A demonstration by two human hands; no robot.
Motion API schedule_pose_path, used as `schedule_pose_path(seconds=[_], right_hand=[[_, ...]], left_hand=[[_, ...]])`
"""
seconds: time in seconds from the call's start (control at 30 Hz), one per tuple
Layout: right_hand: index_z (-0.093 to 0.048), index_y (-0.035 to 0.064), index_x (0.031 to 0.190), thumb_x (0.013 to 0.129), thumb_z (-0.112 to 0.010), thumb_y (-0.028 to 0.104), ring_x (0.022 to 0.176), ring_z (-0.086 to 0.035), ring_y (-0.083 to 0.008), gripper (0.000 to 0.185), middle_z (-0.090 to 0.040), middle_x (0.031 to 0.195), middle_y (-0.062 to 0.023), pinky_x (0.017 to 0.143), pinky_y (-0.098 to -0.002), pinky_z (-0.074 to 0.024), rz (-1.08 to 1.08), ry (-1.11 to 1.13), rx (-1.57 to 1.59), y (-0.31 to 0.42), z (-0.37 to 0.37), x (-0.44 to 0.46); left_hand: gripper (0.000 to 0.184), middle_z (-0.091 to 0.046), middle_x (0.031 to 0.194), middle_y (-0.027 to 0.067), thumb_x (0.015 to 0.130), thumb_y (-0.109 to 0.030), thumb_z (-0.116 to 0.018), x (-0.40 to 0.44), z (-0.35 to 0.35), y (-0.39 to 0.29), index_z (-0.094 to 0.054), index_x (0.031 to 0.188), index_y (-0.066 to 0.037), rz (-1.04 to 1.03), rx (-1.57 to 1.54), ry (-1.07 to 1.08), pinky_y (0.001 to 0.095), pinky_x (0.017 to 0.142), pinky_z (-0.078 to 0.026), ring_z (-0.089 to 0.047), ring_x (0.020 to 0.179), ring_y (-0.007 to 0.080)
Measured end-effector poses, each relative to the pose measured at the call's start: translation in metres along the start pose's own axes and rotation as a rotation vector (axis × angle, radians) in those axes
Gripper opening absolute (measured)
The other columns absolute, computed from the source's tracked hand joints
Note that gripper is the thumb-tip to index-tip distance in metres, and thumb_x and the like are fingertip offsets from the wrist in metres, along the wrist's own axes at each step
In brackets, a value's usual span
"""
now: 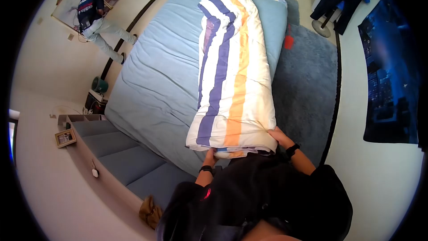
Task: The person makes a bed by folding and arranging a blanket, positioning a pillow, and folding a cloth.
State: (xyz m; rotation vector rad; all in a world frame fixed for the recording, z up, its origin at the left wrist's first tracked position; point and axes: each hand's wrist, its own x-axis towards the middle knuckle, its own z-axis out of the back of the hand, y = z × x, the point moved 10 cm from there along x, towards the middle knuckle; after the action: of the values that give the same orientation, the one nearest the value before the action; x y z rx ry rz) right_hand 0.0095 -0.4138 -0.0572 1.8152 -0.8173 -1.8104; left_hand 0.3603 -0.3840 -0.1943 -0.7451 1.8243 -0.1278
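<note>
Striped quilt (236,71) lies in a long folded strip on the blue-sheeted bed (151,62), extending forward from the right hand (280,137), which pinches its near right corner. The left hand (210,157) touches the near edge farther left, its fingers partly hidden, so whether they are closed on it I cannot tell.

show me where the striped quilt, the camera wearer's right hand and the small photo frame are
striped quilt (232,76): head view, on the white band between purple and orange stripes
right hand (281,138): head view, on the back of the hand
photo frame (65,138): head view, on its middle
</note>
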Motion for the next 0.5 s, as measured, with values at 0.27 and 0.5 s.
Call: schedule_pose_path(seconds=[0.27, 0.5], right_hand=[[-0.027, -0.0049, 0.129, 0.081, -0.051, 0.016, 0.108, -0.046, -0.0206, 0.057, -0.045, 0.12, -0.016, 0.091, -0.029, -0.0375, 0.258, 0.129, 0.111, 0.088, -0.037, -0.064], [-0.028, -0.0001, 0.131, 0.081, -0.055, 0.016, 0.107, -0.047, -0.0196, 0.059, -0.046, 0.122, -0.0146, 0.089, -0.0292, -0.0397, 0.059, 0.135, 0.145, 0.08, -0.014, -0.085]], left_hand=[[0.077, -0.039, 0.132, 0.0091, 0.073, -0.06, -0.054, -0.049, -0.027, -0.034, -0.037, 0.129, -0.009, 0.131, -0.558, -0.283, 0.0495, 0.098, -0.026, -0.036, 0.119, 0.0289], [0.05, -0.055, 0.108, 0.0114, 0.076, -0.009, -0.061, -0.007, -0.037, -0.086, -0.04, 0.122, -0.008, -0.554, 0.942, 0.02, 0.032, 0.089, -0.038, -0.05, 0.102, 0.0228]])
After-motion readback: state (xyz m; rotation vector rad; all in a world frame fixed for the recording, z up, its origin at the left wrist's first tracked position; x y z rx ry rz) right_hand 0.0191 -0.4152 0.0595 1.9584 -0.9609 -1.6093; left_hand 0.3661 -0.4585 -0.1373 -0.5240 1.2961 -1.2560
